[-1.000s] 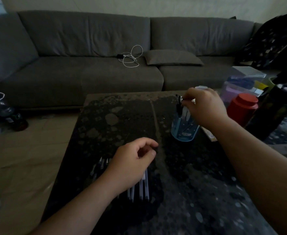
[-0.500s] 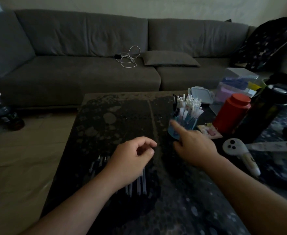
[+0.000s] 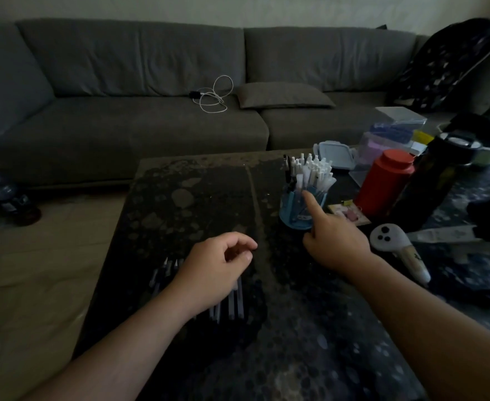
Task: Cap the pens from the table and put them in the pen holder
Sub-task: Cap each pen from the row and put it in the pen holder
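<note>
Head view showed the left hand (image 3: pixel 214 267) hovering over the row of uncapped pens (image 3: pixel 232 302) on the dark table (image 3: pixel 185 180), fingers loosely curled and holding nothing. The right hand (image 3: pixel 335 244) held nothing either, index finger extended toward the blue pen holder (image 3: pixel 295 215). For the next pen, one barrel should be pinched singly, capped fully, then inserted upright. Counts: one holder, crowded with more capped pens (image 3: pixel 310 172) than could be counted; roughly seven pens remained visible, some hidden beneath the left hand.
</note>
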`<act>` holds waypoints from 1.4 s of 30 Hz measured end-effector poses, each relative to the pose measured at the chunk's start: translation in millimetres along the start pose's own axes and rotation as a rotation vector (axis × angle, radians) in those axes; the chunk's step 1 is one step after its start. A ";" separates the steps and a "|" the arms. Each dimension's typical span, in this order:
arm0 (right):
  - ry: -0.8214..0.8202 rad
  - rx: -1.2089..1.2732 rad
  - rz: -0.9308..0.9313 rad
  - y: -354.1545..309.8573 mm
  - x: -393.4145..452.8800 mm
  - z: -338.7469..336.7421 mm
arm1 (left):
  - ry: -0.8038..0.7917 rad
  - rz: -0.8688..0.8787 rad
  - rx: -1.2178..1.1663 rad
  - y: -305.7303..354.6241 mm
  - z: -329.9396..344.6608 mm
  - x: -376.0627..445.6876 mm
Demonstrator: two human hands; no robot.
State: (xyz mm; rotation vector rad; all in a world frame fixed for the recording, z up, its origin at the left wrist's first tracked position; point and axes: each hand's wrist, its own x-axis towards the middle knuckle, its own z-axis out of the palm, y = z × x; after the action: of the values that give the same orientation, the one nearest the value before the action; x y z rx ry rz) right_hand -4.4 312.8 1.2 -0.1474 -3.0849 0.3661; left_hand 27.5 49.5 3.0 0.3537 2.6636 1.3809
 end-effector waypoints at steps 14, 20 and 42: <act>0.006 0.109 0.066 31.2 0.7 -10.8 | -0.008 -0.019 0.044 -5.8 0.3 1.1; 0.237 0.112 0.099 32.3 -5.2 -5.2 | 0.019 -0.017 0.018 -8.3 -6.7 2.4; -0.254 0.137 -0.104 -69.0 -40.1 5.9 | 0.031 -0.060 0.142 -24.8 -26.7 11.2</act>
State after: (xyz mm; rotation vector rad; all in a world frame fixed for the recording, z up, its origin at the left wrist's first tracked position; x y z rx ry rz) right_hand 29.0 240.8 10.8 0.0696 -3.2814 0.6362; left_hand 7.2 17.6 -1.9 0.2660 2.7812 1.1934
